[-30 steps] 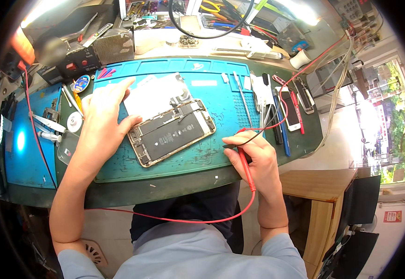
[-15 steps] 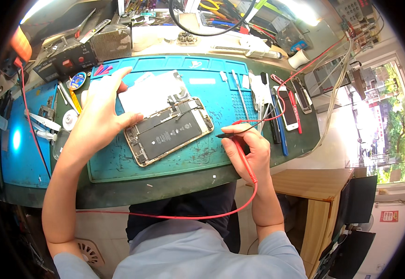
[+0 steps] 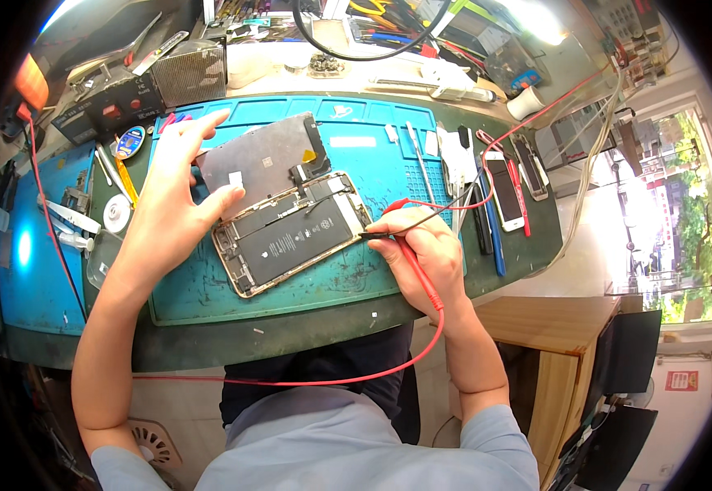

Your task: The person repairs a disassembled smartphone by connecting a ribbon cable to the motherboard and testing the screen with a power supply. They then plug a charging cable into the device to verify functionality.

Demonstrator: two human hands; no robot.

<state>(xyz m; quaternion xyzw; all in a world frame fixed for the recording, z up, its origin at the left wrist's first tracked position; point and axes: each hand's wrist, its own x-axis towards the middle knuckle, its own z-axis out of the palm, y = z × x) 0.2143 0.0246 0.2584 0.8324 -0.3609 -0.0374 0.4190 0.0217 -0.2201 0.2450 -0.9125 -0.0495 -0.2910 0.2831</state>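
The opened phone [image 3: 290, 237] lies battery side up on a turquoise mat [image 3: 188, 299], left of the middle of the bench [image 3: 315, 337] and toward its near edge. The phone is turned so that its right end sits farther from that edge. The dark display panel [image 3: 262, 155] is positioned along the phone's far long side. The left hand [image 3: 174, 192] is at the panel's left side, thumb and fingers set wide apart; whether they grip the panel cannot be told. The right hand [image 3: 425, 254] has its fingers closed around a red probe [image 3: 419, 274] and a black probe [image 3: 375, 236]. The black tip is at the phone's right end; contact cannot be confirmed. Toward the bench's right end lies a white phone [image 3: 504, 192], beside a blue tool [image 3: 491, 233].
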